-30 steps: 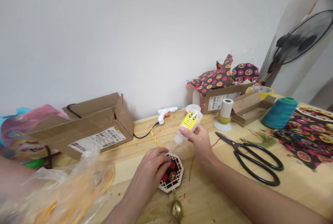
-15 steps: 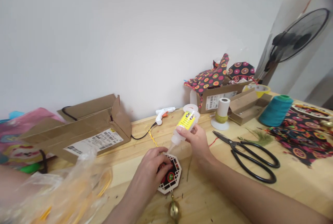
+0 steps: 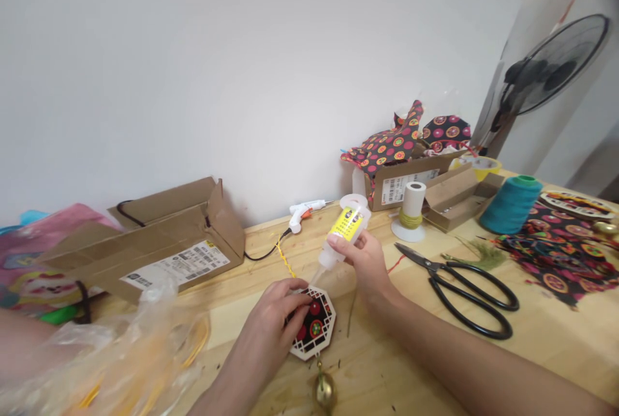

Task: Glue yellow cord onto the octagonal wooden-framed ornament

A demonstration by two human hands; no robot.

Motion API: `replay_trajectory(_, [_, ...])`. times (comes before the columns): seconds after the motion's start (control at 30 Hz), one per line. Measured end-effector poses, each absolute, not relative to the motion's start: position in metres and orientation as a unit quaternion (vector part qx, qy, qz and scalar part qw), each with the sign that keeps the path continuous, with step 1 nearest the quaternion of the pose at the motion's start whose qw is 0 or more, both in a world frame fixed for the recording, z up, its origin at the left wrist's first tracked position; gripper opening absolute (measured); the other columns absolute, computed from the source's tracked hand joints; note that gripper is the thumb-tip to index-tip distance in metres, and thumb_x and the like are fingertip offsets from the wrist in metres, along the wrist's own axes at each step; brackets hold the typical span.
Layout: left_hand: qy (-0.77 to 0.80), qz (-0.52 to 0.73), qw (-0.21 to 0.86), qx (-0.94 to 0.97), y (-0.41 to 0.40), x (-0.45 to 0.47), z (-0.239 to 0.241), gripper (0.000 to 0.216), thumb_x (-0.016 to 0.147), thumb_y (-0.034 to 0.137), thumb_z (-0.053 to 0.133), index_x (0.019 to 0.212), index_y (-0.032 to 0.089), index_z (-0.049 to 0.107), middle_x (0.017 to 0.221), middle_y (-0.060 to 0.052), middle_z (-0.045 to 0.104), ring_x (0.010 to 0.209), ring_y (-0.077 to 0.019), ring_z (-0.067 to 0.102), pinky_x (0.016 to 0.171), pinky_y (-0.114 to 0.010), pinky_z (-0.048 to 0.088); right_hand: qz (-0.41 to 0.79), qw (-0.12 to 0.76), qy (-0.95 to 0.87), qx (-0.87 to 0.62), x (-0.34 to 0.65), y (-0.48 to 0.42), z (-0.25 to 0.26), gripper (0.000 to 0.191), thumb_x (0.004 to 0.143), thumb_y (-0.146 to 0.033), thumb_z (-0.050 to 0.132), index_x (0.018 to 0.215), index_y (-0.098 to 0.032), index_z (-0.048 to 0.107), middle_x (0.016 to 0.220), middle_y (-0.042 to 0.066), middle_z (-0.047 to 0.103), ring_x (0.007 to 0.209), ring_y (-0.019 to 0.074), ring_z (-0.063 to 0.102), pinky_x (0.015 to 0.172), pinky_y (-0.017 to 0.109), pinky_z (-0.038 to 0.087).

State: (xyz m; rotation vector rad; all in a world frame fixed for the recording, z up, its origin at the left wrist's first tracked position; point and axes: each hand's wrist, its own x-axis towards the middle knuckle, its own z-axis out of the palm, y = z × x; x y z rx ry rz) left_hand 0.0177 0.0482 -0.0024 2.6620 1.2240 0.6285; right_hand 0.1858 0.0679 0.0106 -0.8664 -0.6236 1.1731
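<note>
My right hand (image 3: 367, 267) is closed around a clear glue bottle (image 3: 344, 229) with a yellow label. The bottle is tilted, nozzle down, and its tip meets the upper edge of an octagonal wooden lattice pendant (image 3: 316, 345). Dark fabric with red and orange round motifs fills the pendant's frame. On the pendant's left side, my left hand (image 3: 278, 319) holds it against the table, its fingertips over the fabric. A gold bell (image 3: 324, 391) hangs from the lower corner, and a yellow cord (image 3: 286, 258) runs from the top.
Black-handled scissors (image 3: 467, 293) lie to the right, near a teal thread cone (image 3: 511, 203) and patterned fabric (image 3: 556, 261). A white glue gun (image 3: 304, 213) rests by the wall. At left are a cardboard box (image 3: 193, 229), plastic bags (image 3: 140, 338) and another person's arm (image 3: 29, 345).
My left fingers have shifted slightly left and up on the pendant, baring more of the fabric. The bottle stays tilted at the same edge.
</note>
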Motion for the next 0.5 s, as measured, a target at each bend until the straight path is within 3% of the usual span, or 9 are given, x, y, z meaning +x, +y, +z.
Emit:
replay_trajectory(0.23, [0.382,0.186,0.077,0.902,0.041,0.014,-0.002,0.025,0.081,0.019,0.042,0.099,0.022,0.059,0.104,-0.008,0.058,0.096,-0.0179,0.053,0.081,-0.031,0.046,0.525,0.701,-0.281,-0.392,0.186,0.069,0.010,0.032,0.047,-0.030,0.075,0.070,-0.015,0.057,0.064,-0.001,0.061,0.059,0.0149,0.057,0.055,0.027,0.046])
replay_trajectory(0.5, [0.360,0.168,0.049,0.917,0.037,0.011,-0.007,0.027,0.082,0.021,0.042,0.104,0.024,0.057,0.110,-0.010,0.054,0.101,-0.0204,0.050,0.083,-0.035,0.045,0.527,0.701,-0.283,-0.389,0.186,0.069,0.010,0.034,0.047,-0.029,0.075,0.074,-0.015,0.058,0.065,0.000,0.061,0.060,0.0157,0.057,0.054,0.026,0.047])
